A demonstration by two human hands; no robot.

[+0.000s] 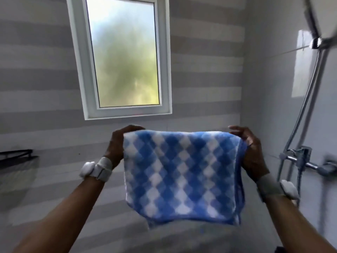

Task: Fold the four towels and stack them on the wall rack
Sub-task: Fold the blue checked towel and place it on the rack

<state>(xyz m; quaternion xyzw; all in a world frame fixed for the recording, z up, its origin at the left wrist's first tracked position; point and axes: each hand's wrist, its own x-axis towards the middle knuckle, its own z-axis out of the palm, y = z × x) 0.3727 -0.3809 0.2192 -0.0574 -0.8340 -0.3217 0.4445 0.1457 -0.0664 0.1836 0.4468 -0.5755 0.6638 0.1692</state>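
A blue and white checked towel (180,176) hangs in the air in front of me, folded over so a second layer shows along its right and bottom edges. My left hand (118,143) grips its top left corner. My right hand (249,148) pinches its top right corner, with the upper fingers lifted off the cloth. A black wall rack (16,157) juts out at the far left edge, level with my hands; only its end shows. No other towels are in view.
A frosted window (124,53) sits in the striped tiled wall straight ahead. A chrome shower rail, hose and mixer tap (306,159) are mounted on the right wall, close to my right forearm. Both wrists wear white bands.
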